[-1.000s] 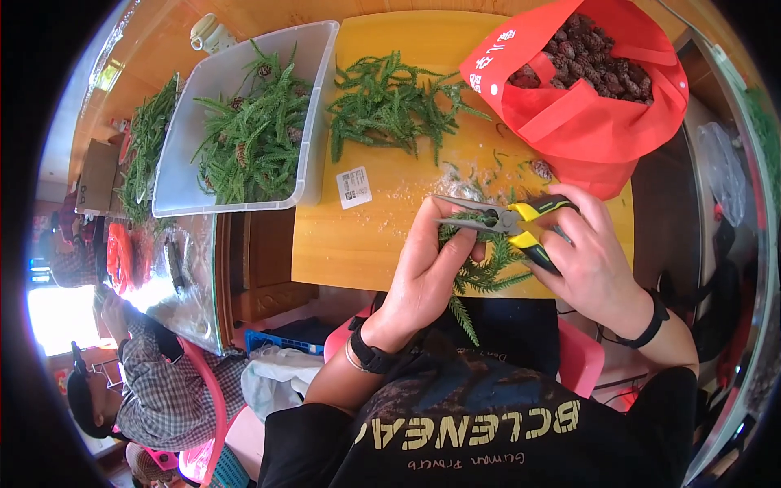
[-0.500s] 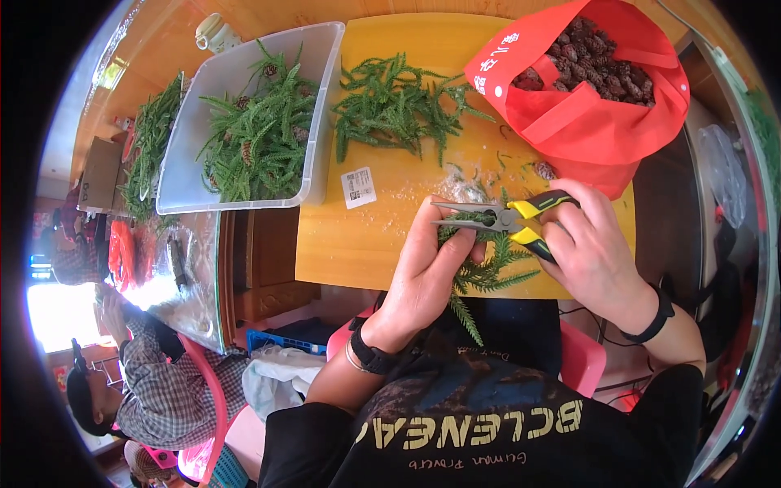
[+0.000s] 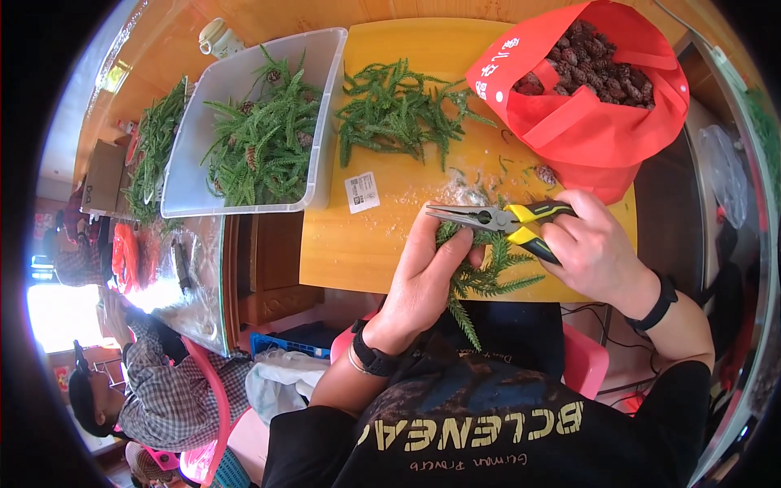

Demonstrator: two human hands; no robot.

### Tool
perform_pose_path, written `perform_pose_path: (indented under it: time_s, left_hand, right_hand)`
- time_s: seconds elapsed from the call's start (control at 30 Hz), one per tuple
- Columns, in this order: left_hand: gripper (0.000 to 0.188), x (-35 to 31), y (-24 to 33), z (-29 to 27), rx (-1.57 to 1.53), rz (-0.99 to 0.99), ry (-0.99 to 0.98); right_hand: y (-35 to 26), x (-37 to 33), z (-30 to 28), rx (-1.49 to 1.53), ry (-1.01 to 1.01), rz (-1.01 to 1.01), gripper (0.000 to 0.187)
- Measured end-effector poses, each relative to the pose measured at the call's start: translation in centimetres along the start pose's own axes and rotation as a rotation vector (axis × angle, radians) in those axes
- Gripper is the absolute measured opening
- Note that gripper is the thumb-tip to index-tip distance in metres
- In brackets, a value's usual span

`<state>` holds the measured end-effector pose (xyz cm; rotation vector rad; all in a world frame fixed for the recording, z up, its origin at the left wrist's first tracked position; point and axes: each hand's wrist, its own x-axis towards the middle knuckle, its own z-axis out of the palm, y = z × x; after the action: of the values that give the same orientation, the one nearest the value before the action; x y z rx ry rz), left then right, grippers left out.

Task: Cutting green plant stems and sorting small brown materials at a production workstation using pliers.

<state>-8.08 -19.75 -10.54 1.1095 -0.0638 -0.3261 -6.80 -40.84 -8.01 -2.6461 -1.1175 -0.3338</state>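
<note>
In my left hand (image 3: pixel 419 281) I pinch a green artificial pine sprig (image 3: pixel 496 281) between thumb and fingers, and its needled branches hang below the hand. My right hand (image 3: pixel 598 256) is wrapped round the yellow-and-black handles of long-nose pliers (image 3: pixel 496 218). The grey jaws point left, lying across the top of the sprig by my left thumb and fingers. Their tips look close together; whether they bite on a stem I cannot make out. Just beyond, a small heap of whitish flakes (image 3: pixel 468 191) lies on the yellow table (image 3: pixel 358 256).
A clear plastic bin (image 3: pixel 325 122) of pine sprigs with cones stands at the left. Loose sprigs (image 3: pixel 403 114) and a white label (image 3: pixel 362 193) lie on the table. A red bag (image 3: pixel 594 138) of pine cones stands at the right, a single cone (image 3: pixel 546 174) beside it. A person (image 3: pixel 171 382) sits at the left.
The plier jaws, parted around the top of the sprig before, have come closer together and tilt slightly, sitting a little higher. My right hand has shifted slightly right; the left still pinches the sprig.
</note>
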Motion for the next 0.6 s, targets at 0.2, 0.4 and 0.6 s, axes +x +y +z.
perform_pose_path:
  time_s: [0.2,0.4,0.6]
  left_hand:
    - [0.022,0.2,-0.3,-0.4,-0.086,-0.065,0.020]
    - [0.018,0.1,0.0,-1.1,-0.047,-0.108,0.026]
    - [0.009,0.3,0.0,-2.2,-0.005,-0.053,-0.030]
  right_hand:
    - [0.7,-0.3,0.7,0.001,-0.031,-0.027,0.025]
    - [0.3,-0.4,0.7,0.140,-0.067,0.005,0.020]
    - [0.1,-0.3,0.0,0.438,0.012,0.353,0.018]
